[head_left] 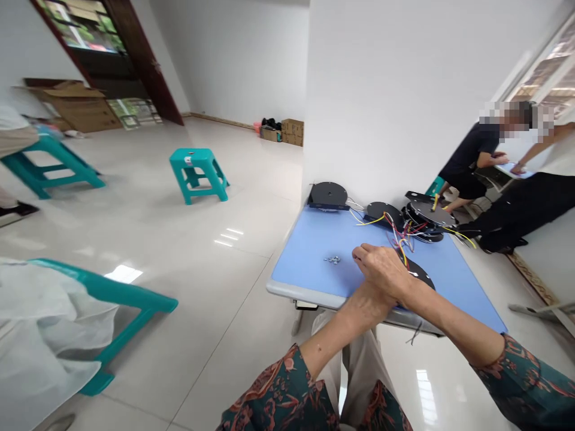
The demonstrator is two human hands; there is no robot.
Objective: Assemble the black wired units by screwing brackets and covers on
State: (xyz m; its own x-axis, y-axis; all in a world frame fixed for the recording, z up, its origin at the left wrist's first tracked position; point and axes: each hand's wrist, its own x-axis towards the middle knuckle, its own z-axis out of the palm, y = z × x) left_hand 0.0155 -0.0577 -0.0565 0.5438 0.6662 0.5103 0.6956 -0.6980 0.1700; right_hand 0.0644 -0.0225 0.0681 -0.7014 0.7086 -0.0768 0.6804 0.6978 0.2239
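Note:
My right hand (381,266) lies knuckles up on the blue table (309,245), crossed over my left wrist. Its fingertips curl down and together, a short way right of a small heap of metal screws (332,259). What they pinch, if anything, is hidden. My left hand (366,299) is mostly covered by the right one and its fingers do not show. It rests at the edge of a black round disc (421,277). Red, yellow and blue wires (401,239) run from that disc toward the back.
More black discs (329,194) (384,211) (431,214) sit at the table's far edge against the white wall. Teal stools (200,173) (47,161) (117,299) stand on the tiled floor to the left. Cardboard boxes (291,130) are beyond. Two other people (516,197) work at the right.

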